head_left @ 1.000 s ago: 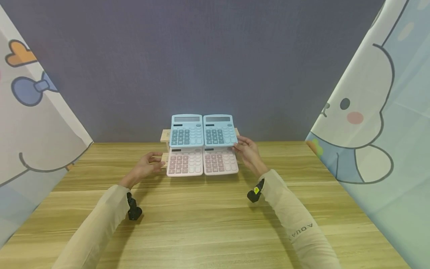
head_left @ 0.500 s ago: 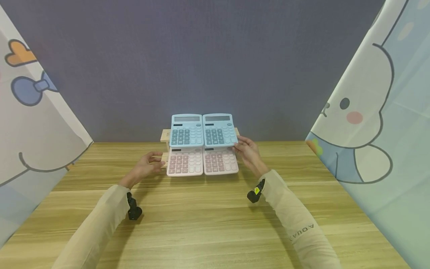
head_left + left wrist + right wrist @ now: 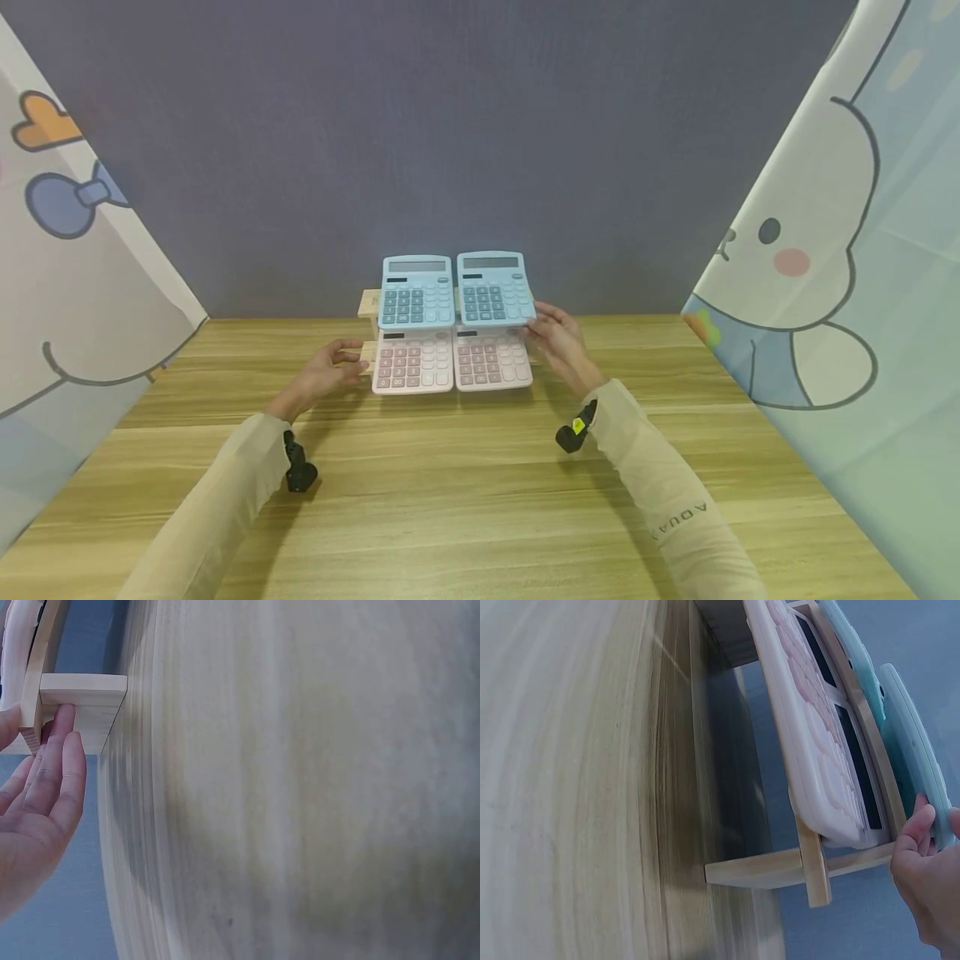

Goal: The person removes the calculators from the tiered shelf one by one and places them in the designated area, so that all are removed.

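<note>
My right hand [image 3: 558, 343] pinches the lower right corner of the right blue calculator [image 3: 495, 290]. In the right wrist view that calculator [image 3: 913, 739] tilts away from the wooden stand's upper tier, thumb and fingers on its edge. The left blue calculator [image 3: 416, 292] leans on the same tier. Below, the left pink calculator [image 3: 412, 363] and right pink calculator [image 3: 492, 363] lie side by side on the lower tier. My left hand [image 3: 326, 372] grips the lower tier's left end; in the left wrist view the stand's board [image 3: 34, 705] sits between thumb and fingers.
The stand is on a wood-grain table [image 3: 420, 500], close to a dark grey back panel [image 3: 480, 150]. Printed cartoon cloths hang at left [image 3: 97, 275] and right [image 3: 810, 250]. Each wrist carries a small black camera.
The right blue calculator has shifted slightly up and right with my right hand, opening a narrow gap beside the left blue one. My left hand stays put.
</note>
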`<state>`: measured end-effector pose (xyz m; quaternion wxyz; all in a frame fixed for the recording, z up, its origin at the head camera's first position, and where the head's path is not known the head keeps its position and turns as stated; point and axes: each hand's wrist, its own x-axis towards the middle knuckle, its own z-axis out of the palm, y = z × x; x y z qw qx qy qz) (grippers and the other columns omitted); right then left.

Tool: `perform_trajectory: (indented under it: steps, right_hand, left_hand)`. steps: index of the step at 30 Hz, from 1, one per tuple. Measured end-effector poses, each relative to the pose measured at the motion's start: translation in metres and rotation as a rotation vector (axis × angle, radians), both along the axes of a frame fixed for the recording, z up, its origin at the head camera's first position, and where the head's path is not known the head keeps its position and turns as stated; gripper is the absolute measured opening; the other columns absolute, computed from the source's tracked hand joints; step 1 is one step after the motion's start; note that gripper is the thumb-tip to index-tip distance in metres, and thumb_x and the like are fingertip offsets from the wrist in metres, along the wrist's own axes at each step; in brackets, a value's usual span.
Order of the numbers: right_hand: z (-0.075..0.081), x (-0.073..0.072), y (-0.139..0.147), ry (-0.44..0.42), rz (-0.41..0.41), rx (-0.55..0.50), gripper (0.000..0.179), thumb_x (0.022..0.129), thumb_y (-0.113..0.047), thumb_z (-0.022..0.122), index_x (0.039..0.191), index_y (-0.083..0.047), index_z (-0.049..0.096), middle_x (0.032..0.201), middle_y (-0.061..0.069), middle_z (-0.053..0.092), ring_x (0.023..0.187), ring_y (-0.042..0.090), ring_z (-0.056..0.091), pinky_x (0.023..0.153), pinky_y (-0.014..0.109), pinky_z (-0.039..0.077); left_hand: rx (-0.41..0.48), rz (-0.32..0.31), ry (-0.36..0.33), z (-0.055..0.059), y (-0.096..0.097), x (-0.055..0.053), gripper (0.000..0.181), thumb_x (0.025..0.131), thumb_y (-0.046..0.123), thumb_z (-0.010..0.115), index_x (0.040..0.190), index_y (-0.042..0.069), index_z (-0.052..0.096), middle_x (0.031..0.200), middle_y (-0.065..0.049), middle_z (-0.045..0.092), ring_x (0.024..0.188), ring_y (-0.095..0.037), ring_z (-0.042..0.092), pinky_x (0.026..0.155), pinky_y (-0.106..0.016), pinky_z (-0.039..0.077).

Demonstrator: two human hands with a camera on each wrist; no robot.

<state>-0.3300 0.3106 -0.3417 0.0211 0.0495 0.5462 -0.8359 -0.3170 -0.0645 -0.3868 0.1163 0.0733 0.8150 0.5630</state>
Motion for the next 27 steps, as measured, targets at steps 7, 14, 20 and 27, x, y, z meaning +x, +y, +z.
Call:
perform_trajectory:
  steps: [7, 14, 20, 27]
  right_hand:
    - [0.000, 0.004, 0.010, -0.001, -0.013, -0.004, 0.049, 0.087, 0.010, 0.049, 0.133, -0.001, 0.037, 0.100, 0.005, 0.055, 0.083, 0.012, 0.058, 0.103, 0.030, 0.042]
    - [0.000, 0.007, 0.021, 0.008, -0.021, -0.017, 0.050, 0.088, 0.010, 0.047, 0.135, 0.001, 0.034, 0.098, 0.004, 0.054, 0.082, 0.012, 0.057, 0.107, 0.032, 0.037]
    - [-0.001, 0.009, 0.032, 0.010, -0.035, -0.039, 0.050, 0.088, 0.011, 0.046, 0.135, 0.000, 0.034, 0.093, 0.002, 0.057, 0.079, 0.011, 0.059, 0.088, 0.022, 0.051]
    - [-0.002, 0.012, 0.043, 0.029, -0.040, -0.046, 0.048, 0.089, 0.011, 0.045, 0.134, 0.001, 0.034, 0.091, 0.001, 0.058, 0.078, 0.011, 0.059, 0.083, 0.021, 0.053]
  left_hand:
    - [0.013, -0.004, 0.009, -0.001, 0.001, 0.000, 0.058, 0.093, 0.010, 0.051, 0.139, -0.006, 0.021, 0.131, -0.034, 0.035, 0.111, -0.038, 0.050, 0.095, -0.045, 0.048]
    - [0.001, 0.007, 0.003, -0.001, 0.000, -0.001, 0.057, 0.093, 0.009, 0.051, 0.140, -0.005, 0.022, 0.131, -0.033, 0.035, 0.113, -0.040, 0.048, 0.094, -0.043, 0.049]
    - [-0.010, 0.003, 0.002, -0.001, 0.000, -0.002, 0.058, 0.093, 0.011, 0.052, 0.140, -0.005, 0.021, 0.132, -0.034, 0.035, 0.113, -0.040, 0.048, 0.094, -0.043, 0.049]
    - [-0.012, 0.003, 0.003, -0.001, 0.001, -0.001, 0.057, 0.093, 0.009, 0.050, 0.140, -0.005, 0.021, 0.131, -0.034, 0.035, 0.110, -0.038, 0.050, 0.092, -0.044, 0.050]
